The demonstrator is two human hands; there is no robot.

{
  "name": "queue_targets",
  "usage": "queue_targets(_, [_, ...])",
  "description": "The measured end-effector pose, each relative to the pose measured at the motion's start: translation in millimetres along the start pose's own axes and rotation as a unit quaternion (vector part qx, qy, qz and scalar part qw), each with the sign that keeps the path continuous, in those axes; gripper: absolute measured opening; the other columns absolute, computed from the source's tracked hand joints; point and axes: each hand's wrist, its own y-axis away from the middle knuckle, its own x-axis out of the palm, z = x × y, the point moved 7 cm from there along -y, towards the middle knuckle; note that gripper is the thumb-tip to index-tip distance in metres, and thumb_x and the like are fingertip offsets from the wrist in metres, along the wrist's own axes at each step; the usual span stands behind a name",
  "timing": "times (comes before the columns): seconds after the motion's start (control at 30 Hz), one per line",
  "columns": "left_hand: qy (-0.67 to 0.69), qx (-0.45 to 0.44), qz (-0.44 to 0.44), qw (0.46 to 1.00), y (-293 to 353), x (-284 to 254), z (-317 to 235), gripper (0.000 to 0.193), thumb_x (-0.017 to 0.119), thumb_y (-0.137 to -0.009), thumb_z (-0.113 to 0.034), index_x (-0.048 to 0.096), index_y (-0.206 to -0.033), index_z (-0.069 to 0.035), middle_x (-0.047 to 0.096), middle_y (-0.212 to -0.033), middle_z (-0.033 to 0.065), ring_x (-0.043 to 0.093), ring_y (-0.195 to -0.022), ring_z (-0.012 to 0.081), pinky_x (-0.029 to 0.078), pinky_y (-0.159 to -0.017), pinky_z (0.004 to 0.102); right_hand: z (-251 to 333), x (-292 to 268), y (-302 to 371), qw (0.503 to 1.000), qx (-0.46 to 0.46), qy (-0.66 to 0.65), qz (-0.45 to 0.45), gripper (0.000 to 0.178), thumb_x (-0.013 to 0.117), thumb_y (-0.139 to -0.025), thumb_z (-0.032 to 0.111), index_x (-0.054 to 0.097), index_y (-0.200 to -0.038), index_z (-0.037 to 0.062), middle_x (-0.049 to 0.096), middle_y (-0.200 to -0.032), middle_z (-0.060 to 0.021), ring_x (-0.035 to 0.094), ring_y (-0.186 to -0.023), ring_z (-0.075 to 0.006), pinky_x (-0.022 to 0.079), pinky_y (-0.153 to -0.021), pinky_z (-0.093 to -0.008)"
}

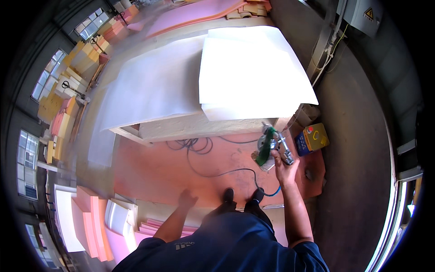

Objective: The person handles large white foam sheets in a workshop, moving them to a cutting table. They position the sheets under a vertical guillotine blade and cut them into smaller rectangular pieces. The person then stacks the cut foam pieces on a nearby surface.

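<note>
My right hand (285, 171) is closed around a metal spray gun (285, 152), to the right of my feet. Right beside the gun is a green object (266, 147) with round metal parts; where one ends and the other begins I cannot make out. My left hand (186, 198) hangs over the reddish floor sheet, holding nothing, its fingers apart and a little blurred. A thin dark hose (206, 174) runs over the floor, turning blue near my right foot; its far end lies in loops by the table.
Ahead stands a low table with white sheets (253, 68) on top. A blue and yellow can (311, 139) sits right of the spray gun, near the wall (349, 149). Pink and white foam blocks (88, 222) are stacked at left. An electrical box (360, 16) hangs at upper right.
</note>
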Motion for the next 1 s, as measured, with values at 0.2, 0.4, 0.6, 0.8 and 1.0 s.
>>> queue_targets(0.2, [0.052, -0.021, 0.050, 0.997, 16.4, -7.2, -1.9, 0.055, 0.071, -0.074, -0.045, 0.063, -0.116, -0.011, 0.045, -0.141, 0.0124, 0.042, -0.130, 0.0269, 0.036, -0.106, 0.0390, 22.1, 26.3, 9.4, 0.996, -0.019, 0.053, 0.074, 0.028, 0.075, -0.081, 0.022, 0.068, -0.097, -0.0011, 0.068, -0.077, -0.0155, 0.067, -0.068, -0.0184, 0.050, -0.063, -0.0315])
queue_targets(0.4, [0.040, 0.011, 0.031, 0.999, 11.4, -10.0, 0.9, 0.056, 0.073, -0.071, -0.045, 0.061, -0.111, -0.008, 0.058, -0.120, 0.0149, 0.055, -0.112, 0.0326, 0.045, -0.094, 0.0439, -15.7, -12.2, 16.0, 0.996, 0.026, 0.088, -0.005, 0.029, 0.076, -0.081, 0.023, 0.069, -0.092, -0.0028, 0.060, -0.063, -0.0147, 0.056, -0.054, -0.0146, 0.045, -0.055, -0.0334])
queue_targets(0.6, [0.021, 0.005, 0.064, 0.998, 2.9, -17.4, -21.1, 0.057, 0.071, -0.072, -0.044, 0.060, -0.115, -0.009, 0.058, -0.120, 0.0156, 0.055, -0.112, 0.0309, 0.045, -0.096, 0.0424, -35.4, -90.1, 21.4, 0.986, 0.044, 0.104, -0.119, 0.026, 0.071, -0.084, 0.010, 0.066, -0.106, -0.0036, 0.059, -0.071, 0.0004, 0.047, -0.068, -0.0027, 0.044, -0.059, -0.0236])
queue_targets(0.8, [0.020, 0.144, 0.017, 0.989, -4.2, -24.0, -47.4, 0.054, 0.068, -0.072, -0.038, 0.060, -0.116, -0.007, 0.059, -0.116, 0.0179, 0.055, -0.109, 0.0343, 0.044, -0.095, 0.0447, -41.6, -114.0, 31.9, 0.980, 0.049, 0.100, -0.164, 0.030, 0.072, -0.082, 0.011, 0.067, -0.108, -0.0017, 0.060, -0.066, -0.0026, 0.049, -0.065, -0.0028, 0.045, -0.060, -0.0256])
queue_targets(1.0, [0.023, 0.065, -0.011, 0.998, -12.2, -14.0, -37.8, 0.061, 0.071, -0.070, -0.038, 0.058, -0.118, -0.004, 0.059, -0.115, 0.0201, 0.056, -0.109, 0.0356, 0.046, -0.092, 0.0469, -37.3, -52.4, 43.2, 0.996, 0.038, 0.071, -0.031, 0.026, 0.075, -0.081, 0.016, 0.068, -0.097, -0.0039, 0.066, -0.072, -0.0081, 0.057, -0.067, -0.0064, 0.048, -0.062, -0.0288])
